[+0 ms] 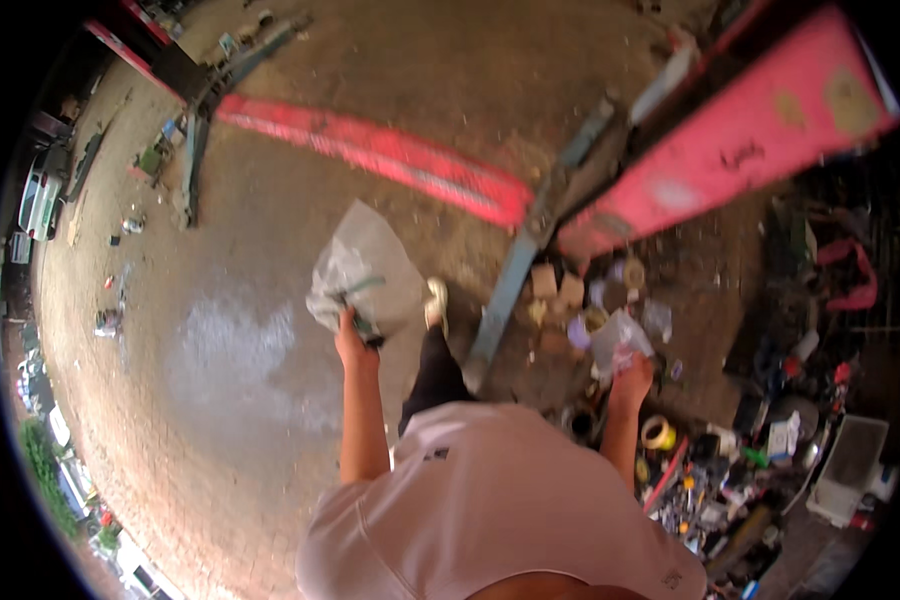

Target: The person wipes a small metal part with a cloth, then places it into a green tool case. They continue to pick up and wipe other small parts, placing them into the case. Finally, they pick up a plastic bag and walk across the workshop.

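Note:
My left hand (351,342) is closed round the gathered edge of a large pale translucent plastic bag (375,252), which spreads out ahead of it over the floor. Something dark green shows by the fingers, too small to name. Off to the right, my right hand (631,378) grips a smaller clear plastic bag (620,340) with a whitish sheen. This bag hangs over a pile of litter, and its contents cannot be made out.
A red post (730,140) rises at the right, joined to a red floor beam (380,150). A blue-grey metal arm (507,285) lies close before my foot. Cluttered parts, a yellow tape roll (658,432) and a grey bin (850,465) crowd the right side.

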Motion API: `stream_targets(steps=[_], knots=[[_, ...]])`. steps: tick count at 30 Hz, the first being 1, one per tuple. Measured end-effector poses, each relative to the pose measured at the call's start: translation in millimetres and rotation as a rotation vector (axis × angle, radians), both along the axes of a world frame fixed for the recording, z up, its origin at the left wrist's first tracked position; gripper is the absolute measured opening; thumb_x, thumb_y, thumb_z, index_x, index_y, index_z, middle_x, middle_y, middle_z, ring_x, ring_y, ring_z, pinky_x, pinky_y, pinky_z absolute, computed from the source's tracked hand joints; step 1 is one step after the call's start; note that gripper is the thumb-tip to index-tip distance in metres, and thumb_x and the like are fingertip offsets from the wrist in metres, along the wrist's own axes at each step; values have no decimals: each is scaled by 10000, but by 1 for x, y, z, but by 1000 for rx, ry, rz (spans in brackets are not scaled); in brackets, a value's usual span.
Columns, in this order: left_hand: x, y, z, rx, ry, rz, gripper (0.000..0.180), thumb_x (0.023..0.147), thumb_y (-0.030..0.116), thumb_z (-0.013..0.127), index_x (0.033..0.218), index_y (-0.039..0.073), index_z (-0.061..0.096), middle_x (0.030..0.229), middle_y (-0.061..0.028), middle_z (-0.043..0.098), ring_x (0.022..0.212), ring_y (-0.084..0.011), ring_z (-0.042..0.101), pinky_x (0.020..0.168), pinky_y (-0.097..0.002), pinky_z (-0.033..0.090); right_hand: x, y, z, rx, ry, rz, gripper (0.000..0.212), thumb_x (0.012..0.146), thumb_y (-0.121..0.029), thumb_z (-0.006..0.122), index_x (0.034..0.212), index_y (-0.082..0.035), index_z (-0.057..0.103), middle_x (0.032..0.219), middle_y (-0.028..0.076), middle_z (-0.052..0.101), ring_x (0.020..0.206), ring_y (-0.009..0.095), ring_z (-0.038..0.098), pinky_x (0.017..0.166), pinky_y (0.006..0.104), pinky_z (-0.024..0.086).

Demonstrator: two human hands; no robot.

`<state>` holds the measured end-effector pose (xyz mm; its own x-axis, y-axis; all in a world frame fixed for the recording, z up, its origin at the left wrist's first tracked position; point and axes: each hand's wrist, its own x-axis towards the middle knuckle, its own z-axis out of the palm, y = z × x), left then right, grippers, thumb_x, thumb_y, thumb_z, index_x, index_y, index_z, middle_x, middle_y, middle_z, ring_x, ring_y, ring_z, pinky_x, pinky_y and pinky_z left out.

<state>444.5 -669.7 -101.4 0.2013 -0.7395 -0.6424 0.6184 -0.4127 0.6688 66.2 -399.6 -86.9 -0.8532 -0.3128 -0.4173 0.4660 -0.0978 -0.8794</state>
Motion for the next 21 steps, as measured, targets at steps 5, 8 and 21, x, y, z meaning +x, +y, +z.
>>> stream_targets(steps=[5, 8, 21], knots=[[-4, -114, 27, 4, -123, -53, 378, 759, 159, 641, 1073, -24, 538, 960, -67, 572, 829, -196, 562, 720, -336, 456, -4, -187, 9, -138, -245, 87, 178, 884, -75, 471, 1059, -66, 501, 1020, 47, 571, 908, 166, 581, 802, 297, 471], [-13, -180, 45, -72, -189, -86, 359, 747, 147, 657, 1038, -31, 545, 899, -45, 576, 793, -152, 545, 694, -298, 437, -15, -279, 35, -186, -41, 207, 138, 889, -74, 475, 1026, -71, 496, 1014, 39, 564, 920, 148, 565, 790, 294, 458], [-129, -384, 62, -185, -156, -201, 297, 731, 89, 669, 992, -9, 569, 872, -35, 589, 775, -129, 538, 701, -277, 431, -129, -596, -2, -78, 214, 348, 73, 878, -132, 508, 836, -73, 507, 730, -15, 503, 656, 75, 490, 589, 236, 400]])
